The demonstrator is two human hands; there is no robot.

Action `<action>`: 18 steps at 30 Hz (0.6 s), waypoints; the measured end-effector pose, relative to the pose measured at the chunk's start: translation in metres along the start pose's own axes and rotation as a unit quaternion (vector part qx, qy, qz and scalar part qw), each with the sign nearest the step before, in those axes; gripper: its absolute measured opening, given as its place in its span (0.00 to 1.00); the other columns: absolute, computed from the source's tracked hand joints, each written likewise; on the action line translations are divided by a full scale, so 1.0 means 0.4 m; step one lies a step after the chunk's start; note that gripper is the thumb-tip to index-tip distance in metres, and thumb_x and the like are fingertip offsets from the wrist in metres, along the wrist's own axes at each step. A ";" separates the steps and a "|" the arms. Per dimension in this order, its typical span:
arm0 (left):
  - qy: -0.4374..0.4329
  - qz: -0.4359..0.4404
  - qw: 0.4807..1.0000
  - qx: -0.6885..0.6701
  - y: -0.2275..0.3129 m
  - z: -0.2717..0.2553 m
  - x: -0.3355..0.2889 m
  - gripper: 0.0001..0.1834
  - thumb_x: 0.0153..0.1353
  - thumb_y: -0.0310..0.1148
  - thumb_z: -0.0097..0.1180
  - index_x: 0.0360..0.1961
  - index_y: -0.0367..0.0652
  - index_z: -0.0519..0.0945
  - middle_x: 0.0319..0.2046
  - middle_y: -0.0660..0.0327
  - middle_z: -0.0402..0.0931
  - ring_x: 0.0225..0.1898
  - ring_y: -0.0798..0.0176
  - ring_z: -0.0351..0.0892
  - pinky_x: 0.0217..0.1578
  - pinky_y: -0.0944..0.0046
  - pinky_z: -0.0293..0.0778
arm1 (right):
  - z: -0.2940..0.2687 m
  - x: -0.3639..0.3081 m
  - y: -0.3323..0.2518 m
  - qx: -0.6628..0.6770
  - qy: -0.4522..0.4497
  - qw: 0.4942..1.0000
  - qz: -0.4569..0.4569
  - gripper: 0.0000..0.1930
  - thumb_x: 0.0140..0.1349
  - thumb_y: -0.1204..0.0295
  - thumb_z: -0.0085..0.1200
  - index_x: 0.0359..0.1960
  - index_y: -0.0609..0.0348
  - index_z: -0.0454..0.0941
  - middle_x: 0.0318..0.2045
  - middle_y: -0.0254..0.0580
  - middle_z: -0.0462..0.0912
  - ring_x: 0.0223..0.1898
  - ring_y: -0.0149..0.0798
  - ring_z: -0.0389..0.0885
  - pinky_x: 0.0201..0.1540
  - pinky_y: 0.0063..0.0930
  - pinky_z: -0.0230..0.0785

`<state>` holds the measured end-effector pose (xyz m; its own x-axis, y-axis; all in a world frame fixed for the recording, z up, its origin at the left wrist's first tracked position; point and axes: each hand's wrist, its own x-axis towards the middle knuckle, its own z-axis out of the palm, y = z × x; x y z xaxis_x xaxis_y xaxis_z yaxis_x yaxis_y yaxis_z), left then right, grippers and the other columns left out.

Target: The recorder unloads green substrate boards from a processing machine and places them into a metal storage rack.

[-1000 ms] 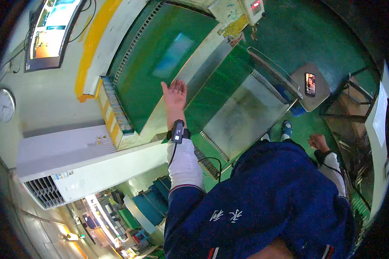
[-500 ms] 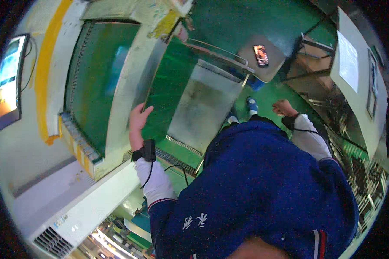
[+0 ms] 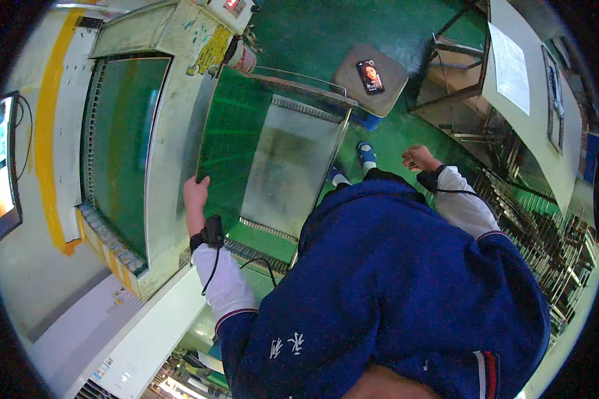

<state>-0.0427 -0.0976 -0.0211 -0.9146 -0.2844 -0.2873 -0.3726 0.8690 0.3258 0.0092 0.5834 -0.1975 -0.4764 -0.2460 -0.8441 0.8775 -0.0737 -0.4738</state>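
My left hand [image 3: 195, 194] has its thumb and fingers closed on the lower left edge of a thin, flat green panel [image 3: 226, 126]. That panel stands tilted in a metal rack, beside a pale machine housing. Behind it in the rack is a grey flat plate [image 3: 289, 153] with toothed strips along its two ends. My right hand [image 3: 420, 158] hangs away from the rack, over the floor to the right of my feet. Its fingers are curled in, and nothing shows in them. Both wrists wear black bands with cables.
Left of the rack, the machine housing [image 3: 170, 133] has a slot holding another green panel [image 3: 123, 139]. A stool [image 3: 393, 80] with a lit phone [image 3: 371, 76] stands beyond the rack. A monitor [image 3: 3, 166] is at far left. On the right are a white-topped table [image 3: 529, 133] and several metal racks [image 3: 539, 246].
My left hand has closed from an open pose onto the green panel's edge. The view has shifted, and the surroundings sit further left in the picture. My right hand stays curled.
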 end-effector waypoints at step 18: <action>0.014 -0.030 0.999 0.017 0.035 0.001 -0.025 0.20 0.50 0.40 0.57 0.37 0.33 0.77 0.31 0.43 0.76 0.37 0.44 0.76 0.38 0.54 0.69 | -0.024 0.040 -0.001 -0.066 0.045 0.996 -0.047 0.07 0.55 0.69 0.50 0.28 0.59 0.73 0.18 0.36 0.75 0.19 0.32 0.74 0.19 0.26 0.68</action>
<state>-0.0389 -0.0824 -0.0138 -0.8950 -0.3476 -0.2795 -0.4219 0.8632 0.2773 0.0007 0.5886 -0.2132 -0.5639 -0.1556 -0.8111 0.8171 0.0377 -0.5753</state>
